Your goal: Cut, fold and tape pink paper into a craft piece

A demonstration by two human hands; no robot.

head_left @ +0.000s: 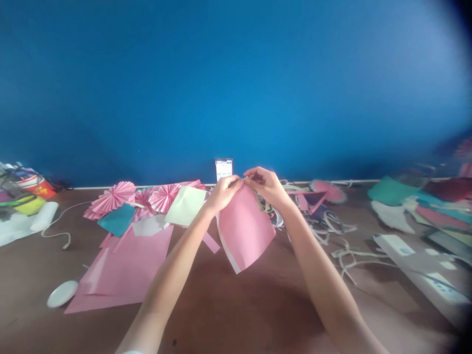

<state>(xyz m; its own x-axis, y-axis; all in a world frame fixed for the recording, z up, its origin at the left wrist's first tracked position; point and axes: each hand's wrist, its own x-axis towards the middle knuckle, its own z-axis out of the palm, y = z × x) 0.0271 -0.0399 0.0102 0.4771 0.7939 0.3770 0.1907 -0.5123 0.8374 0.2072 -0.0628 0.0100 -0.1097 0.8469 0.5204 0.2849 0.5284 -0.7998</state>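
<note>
Both hands meet at the top edge of a sheet of pink paper, which hangs above the table and curves slightly, a pale strip showing along its lower left side. My left hand pinches the edge from the left. From the right, my right hand closes on the same edge, fingertips close to the left ones. Just behind the hands a phone stands upright against the blue wall, its screen lit with digits. To the left of my left hand lies a pale green paper sheet.
Pink pleated paper fans, a teal paper and large pink sheets lie left, near a white round lid-like disc. Right are curled white paper strips, a power strip and a pile of coloured papers.
</note>
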